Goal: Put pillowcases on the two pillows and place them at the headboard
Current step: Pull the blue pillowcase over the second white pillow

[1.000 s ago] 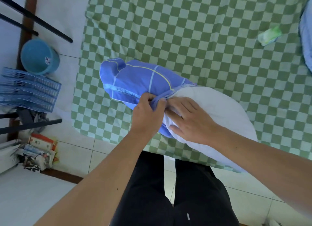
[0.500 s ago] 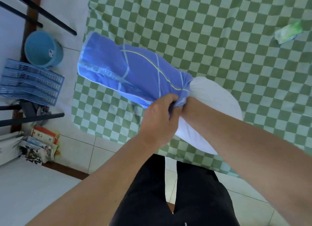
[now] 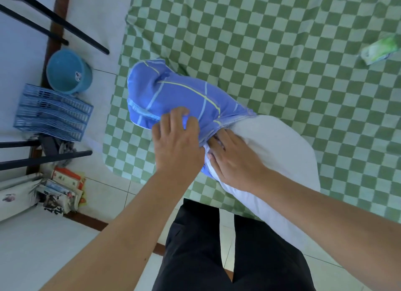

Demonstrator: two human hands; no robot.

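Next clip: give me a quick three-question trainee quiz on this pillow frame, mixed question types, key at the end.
1. True or false: the blue pillowcase already covers the whole white pillow.
2. Which hand lies on the pillowcase: A) left hand B) right hand?
3. Fill in: the pillow lies on a green ____ bed cover.

Key
1. False; most of the pillow is bare.
2. A; the right hand is at the pillowcase's opening, on the pillow.
3. Checkered.
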